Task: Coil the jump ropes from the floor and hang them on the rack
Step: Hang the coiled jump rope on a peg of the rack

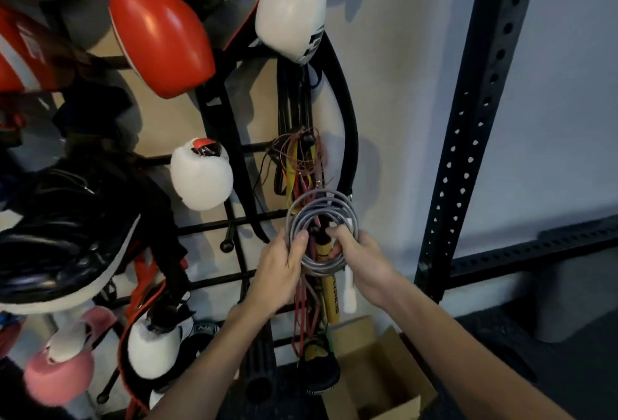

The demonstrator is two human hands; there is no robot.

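Grey plastic-cord jump rope coil (321,205): light, springy, slippery; left hand (277,272) and right hand (364,259) fingers grasp opposite sides.

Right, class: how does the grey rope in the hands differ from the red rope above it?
The grey rope is in neat round loops; the red rope is a loose tangle. The left hand and right hand grip the grey rope; the red rope hangs from a peg. Both are thin cords.
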